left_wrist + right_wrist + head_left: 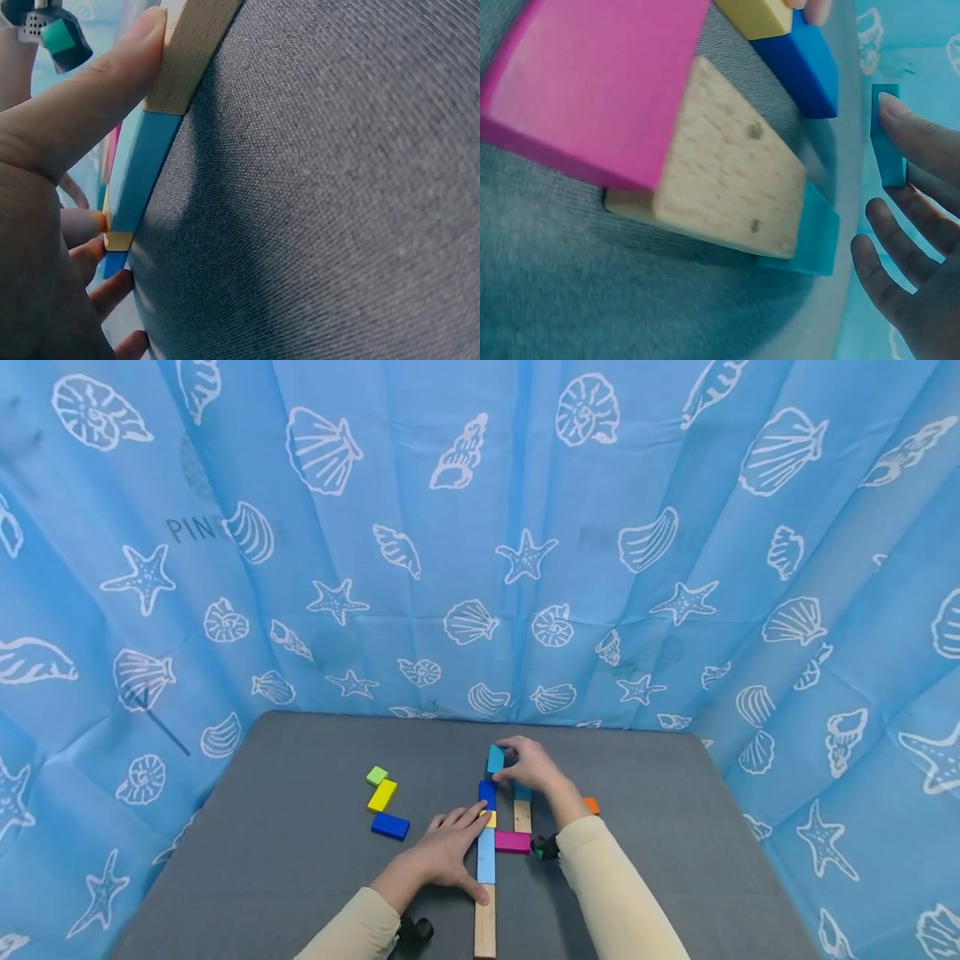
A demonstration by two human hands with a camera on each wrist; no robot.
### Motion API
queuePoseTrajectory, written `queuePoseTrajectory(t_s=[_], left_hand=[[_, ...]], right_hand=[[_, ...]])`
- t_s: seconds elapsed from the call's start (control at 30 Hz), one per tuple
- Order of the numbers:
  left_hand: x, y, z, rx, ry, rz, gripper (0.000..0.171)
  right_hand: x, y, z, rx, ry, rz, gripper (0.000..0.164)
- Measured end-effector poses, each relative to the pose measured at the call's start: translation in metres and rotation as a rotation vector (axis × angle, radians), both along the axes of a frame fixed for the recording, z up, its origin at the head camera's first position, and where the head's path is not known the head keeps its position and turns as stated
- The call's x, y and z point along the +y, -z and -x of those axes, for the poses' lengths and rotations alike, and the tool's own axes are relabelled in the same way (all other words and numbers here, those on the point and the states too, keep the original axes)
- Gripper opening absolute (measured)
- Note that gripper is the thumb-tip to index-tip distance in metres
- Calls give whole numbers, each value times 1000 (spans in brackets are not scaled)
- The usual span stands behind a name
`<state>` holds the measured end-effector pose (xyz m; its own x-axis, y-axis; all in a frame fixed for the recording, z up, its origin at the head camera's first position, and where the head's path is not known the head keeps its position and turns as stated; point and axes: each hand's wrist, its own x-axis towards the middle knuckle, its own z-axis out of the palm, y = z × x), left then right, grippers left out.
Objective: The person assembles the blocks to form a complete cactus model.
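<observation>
In the head view my right hand [531,764] pinches a teal block [495,760] between thumb and fingers, at the far end of a row of blocks. The right wrist view shows that teal block [888,142] held above the grey surface. My left hand [450,852] lies spread along the row's left side. Its thumb touches the long plain wooden block [485,927], and its fingertips touch the small yellow block [489,819] and dark blue block [487,793]. Between them lies a light blue block [486,856]. A magenta block [513,842] branches right, beside a shorter wooden block [522,816] and another teal block [817,232].
Left of the row lie a green block [377,775], a yellow block [382,796] and a blue block [391,827]. An orange block [592,806] shows partly behind my right forearm. A blue shell-print curtain [480,568] stands behind the grey table [300,827].
</observation>
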<state>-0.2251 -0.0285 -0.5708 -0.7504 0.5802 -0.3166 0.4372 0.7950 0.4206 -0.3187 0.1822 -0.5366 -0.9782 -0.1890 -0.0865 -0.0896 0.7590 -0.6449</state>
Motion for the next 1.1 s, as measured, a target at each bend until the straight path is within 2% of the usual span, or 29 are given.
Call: queuePoseTrajectory(t_s=[0.27,0.53,0.83,1.1], left_hand=[[-2,0,-1,-2,-4,6,124],[-1,1,1,15,7,9,123],[-1,-3,-1,17,2,21,124],[0,-4,-2,14,-3,21,124]], right_hand=[[-9,6,8,-48,-32,-29,62],[-10,9,9,-84,-27,-52,61],[-12,10,8,-122,-39,-81,60],[-2,3,6,-76,-51,10,50]])
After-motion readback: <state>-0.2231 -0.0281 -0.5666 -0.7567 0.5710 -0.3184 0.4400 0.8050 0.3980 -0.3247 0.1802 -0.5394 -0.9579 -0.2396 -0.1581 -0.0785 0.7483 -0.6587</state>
